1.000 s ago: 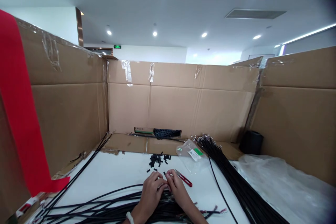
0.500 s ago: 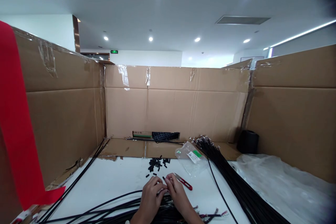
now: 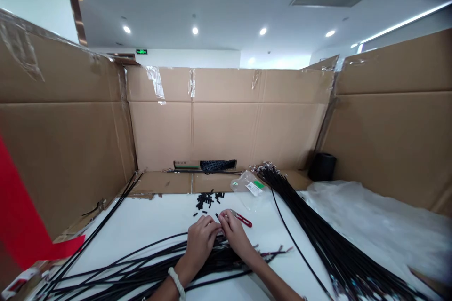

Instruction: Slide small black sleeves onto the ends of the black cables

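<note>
since the last frame the head view has tipped downward, so the table [image 3: 141, 216] sits higher in the picture and more of the cables and the left wrist with its white beaded bracelet [image 3: 177, 283] come into sight. the left hand [image 3: 199, 244] is curled, its fingers bent in toward the right hand [image 3: 235, 237], whose fingers are nearly closed in a pinch. the fingertips meet above the loose black cables [image 3: 141, 268], but i cannot tell what, if anything, either hand has hold of. the nearest cable ends run under the hands. just ahead lie a scatter of small black sleeves [image 3: 206, 200] and red-handled snips [image 3: 243, 219], almost at the right fingertips. a clear bag with a green label [image 3: 247, 183] and a long bundle of black cables [image 3: 318, 240] lie further right. a careless sweep of the right hand could knock the snips or scatter the sleeves, which are small enough to roll off or get lost among the cables. a tug on the crossed loose cables could snag them and drag the pile.
</note>
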A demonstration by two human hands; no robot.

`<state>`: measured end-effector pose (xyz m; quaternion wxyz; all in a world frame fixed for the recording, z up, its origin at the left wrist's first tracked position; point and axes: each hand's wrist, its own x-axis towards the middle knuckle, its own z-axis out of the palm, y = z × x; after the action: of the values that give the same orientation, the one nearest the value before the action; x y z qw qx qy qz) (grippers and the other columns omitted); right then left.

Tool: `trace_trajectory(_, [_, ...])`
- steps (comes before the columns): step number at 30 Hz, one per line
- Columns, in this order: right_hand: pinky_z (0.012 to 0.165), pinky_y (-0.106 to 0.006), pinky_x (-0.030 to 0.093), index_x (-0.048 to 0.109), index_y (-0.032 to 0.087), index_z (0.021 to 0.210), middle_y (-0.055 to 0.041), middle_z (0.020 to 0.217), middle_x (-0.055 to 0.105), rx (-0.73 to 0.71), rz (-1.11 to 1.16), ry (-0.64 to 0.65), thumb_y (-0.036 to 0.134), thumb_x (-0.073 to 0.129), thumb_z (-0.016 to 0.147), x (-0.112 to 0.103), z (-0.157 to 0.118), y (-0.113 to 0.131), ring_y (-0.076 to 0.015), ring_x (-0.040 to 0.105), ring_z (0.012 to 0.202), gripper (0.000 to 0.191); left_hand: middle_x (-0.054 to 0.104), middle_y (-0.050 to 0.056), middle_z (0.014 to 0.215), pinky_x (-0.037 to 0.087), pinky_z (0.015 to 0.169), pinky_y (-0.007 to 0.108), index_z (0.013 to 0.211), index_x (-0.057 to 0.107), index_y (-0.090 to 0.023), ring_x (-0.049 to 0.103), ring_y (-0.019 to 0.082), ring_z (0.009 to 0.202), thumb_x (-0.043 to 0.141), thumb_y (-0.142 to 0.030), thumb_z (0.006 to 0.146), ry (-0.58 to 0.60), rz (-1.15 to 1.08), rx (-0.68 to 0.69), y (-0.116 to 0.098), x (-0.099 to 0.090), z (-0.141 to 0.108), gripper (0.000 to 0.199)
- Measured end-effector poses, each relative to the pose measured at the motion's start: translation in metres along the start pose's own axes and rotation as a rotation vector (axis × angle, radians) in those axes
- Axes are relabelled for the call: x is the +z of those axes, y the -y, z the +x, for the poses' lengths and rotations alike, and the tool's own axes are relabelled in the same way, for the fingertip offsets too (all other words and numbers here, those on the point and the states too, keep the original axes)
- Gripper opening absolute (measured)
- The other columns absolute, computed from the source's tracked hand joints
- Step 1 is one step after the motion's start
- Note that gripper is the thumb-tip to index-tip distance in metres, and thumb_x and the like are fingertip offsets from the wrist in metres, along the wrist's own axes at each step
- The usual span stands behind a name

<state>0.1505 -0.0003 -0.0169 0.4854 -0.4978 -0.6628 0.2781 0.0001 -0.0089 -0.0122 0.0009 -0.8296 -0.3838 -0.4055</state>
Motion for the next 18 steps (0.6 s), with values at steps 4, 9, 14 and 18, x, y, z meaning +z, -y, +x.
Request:
trace_trajectory(4, [0.055,-0.029,0.039,0.047,0.023,0.083,0.0048,0.055,0.046,0.056,0.063,0.041,0.05,0.04,0.092,-0.0024,-0.0009,0.0055,-0.0172,0.048,0.052,0.03,0.065,0.003,0.081,0.045,0.067,0.027,0.089,0.071,-0.021,0.058,0.017,0.077,0.051,-0.019,0.094,0.032,0.018,0.025,0.0011,-0.0033,0.0008,0.02])
trace_trajectory(9, [0.057,-0.029,0.039,0.046,0.023,0.083,0.0035,0.06,0.049,0.057,0.017,0.036,0.043,0.04,0.093,-0.0042,-0.0015,0.0064,-0.0169,0.048,0.056,0.023,0.066,0.004,0.086,0.044,0.067,0.027,0.092,0.07,-0.021,0.058,0.017,0.079,0.05,-0.024,0.095,0.022,0.028,0.048,0.0018,-0.0034,0.0014,0.02])
trace_trajectory(14, [0.064,-0.03,0.041,0.046,0.022,0.085,-0.0021,0.074,0.059,-0.028,-0.088,0.0,0.038,0.037,0.095,-0.0041,-0.0036,0.0047,-0.0186,0.056,0.066,0.02,0.067,0.004,0.088,0.046,0.07,0.028,0.09,0.068,-0.019,0.059,0.017,0.08,0.053,-0.023,0.094,-0.003,-0.001,0.041,0.0,-0.0014,0.0019,0.016])
trace_trajectory(18, [0.065,-0.031,0.041,0.045,0.022,0.089,-0.0042,0.079,0.06,-0.044,-0.149,-0.027,0.035,0.034,0.096,-0.0027,-0.0054,0.0042,-0.02,0.058,0.07,0.019,0.067,0.004,0.089,0.047,0.072,0.028,0.091,0.068,-0.019,0.06,0.017,0.083,0.055,-0.025,0.093,-0.008,-0.06,0.014,-0.0027,-0.0021,0.0038,0.014])
